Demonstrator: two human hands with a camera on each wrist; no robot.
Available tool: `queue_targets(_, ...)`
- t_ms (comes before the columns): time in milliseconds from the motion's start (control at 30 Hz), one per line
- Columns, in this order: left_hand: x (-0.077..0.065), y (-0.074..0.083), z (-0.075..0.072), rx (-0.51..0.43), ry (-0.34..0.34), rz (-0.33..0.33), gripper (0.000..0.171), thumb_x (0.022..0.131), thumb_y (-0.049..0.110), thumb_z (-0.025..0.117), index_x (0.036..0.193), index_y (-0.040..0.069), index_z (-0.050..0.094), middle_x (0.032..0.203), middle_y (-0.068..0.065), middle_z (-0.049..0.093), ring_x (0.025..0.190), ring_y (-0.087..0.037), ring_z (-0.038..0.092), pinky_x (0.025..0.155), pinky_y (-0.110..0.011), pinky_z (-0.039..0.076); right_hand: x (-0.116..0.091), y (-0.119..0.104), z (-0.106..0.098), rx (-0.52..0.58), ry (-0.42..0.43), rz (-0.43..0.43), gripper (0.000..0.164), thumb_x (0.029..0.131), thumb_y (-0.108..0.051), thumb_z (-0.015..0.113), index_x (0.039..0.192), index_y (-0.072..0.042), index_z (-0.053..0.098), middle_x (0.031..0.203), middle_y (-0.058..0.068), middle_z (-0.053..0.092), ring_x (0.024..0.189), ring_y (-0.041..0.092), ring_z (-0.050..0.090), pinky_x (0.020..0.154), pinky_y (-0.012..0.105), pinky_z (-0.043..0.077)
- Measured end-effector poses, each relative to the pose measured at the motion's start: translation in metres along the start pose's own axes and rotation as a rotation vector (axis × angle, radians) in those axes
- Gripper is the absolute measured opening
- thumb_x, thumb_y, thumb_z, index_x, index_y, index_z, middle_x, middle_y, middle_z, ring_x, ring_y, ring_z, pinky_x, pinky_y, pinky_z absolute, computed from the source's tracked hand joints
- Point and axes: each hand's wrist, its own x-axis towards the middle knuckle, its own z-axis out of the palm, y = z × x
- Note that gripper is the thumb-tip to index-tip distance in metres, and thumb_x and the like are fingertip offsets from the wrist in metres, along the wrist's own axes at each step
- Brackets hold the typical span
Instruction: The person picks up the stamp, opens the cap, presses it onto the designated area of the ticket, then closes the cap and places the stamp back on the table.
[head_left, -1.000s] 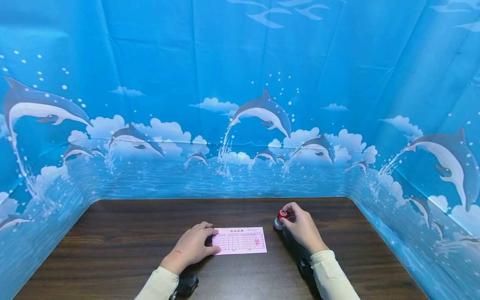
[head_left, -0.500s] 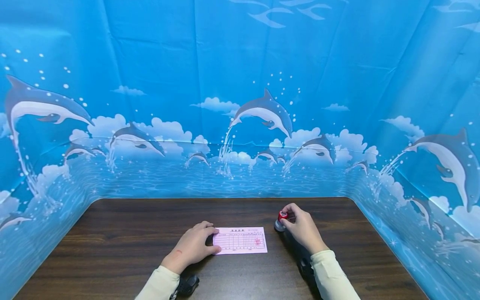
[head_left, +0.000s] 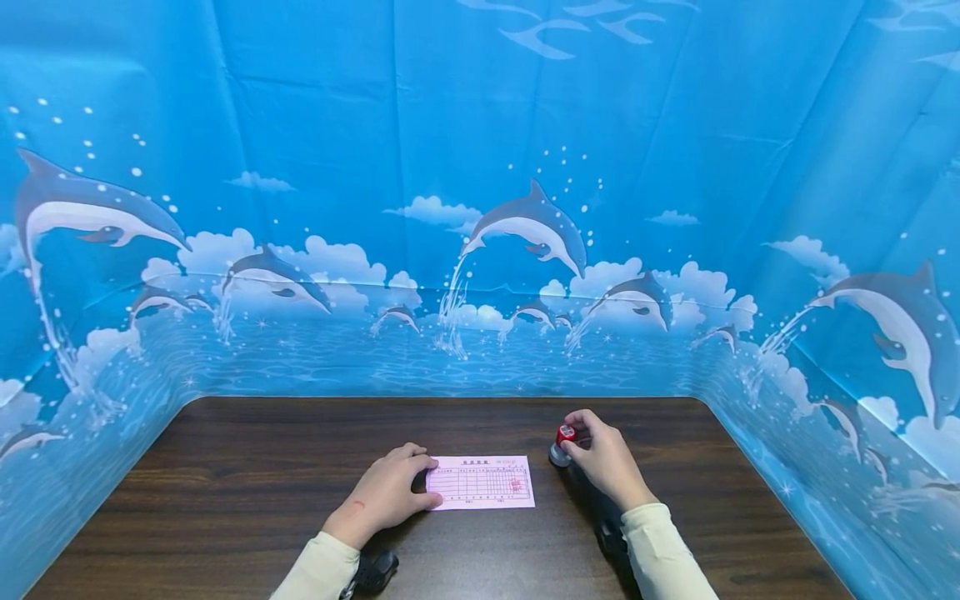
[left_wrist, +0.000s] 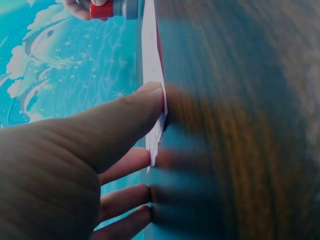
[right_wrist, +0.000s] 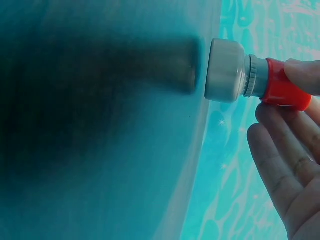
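Note:
A pink printed receipt slip (head_left: pixel 480 483) lies on the table with a red stamp mark near its right end. At its left end my left hand (head_left: pixel 386 490) presses it down with thumb and fingertips; in the left wrist view the thumb (left_wrist: pixel 127 111) lies along the slip's edge. To the right of the slip my right hand (head_left: pixel 603 454) pinches the red top of a self-inking stamp (head_left: pixel 561 446). The right wrist view shows the stamp's grey base (right_wrist: pixel 224 70) facing the table, with a narrow gap between it and its reflection. The stamp is upright.
The dark wood-grain table (head_left: pixel 262 467) meets a blue dolphin-print curtain (head_left: pixel 480 350) at its back edge and sides. Black wrist devices (head_left: pixel 375 573) sit under both wrists, close to the tabletop.
Both hands keep their places, the left on the slip and the right on the stamp. The view has only shifted very slightly.

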Motion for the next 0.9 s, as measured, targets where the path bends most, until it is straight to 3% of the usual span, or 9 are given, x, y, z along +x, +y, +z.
queue_targets(900,-0.0001,-0.0002,0.0012,0.001,-0.009,0.007,0.057,0.082,0.043,0.087,0.126,0.01,0.072,0.131,-0.012,0.064,0.121,-0.033,0.061,0.102,-0.057,0.05,-0.0011,0.0002,-0.0042,0.023,-0.04,0.011,0.036,0.086,-0.002,0.082,0.117,-0.007,0.065,0.109,0.008,0.07,0.098,0.024,0.071,0.092,0.046,0.059)
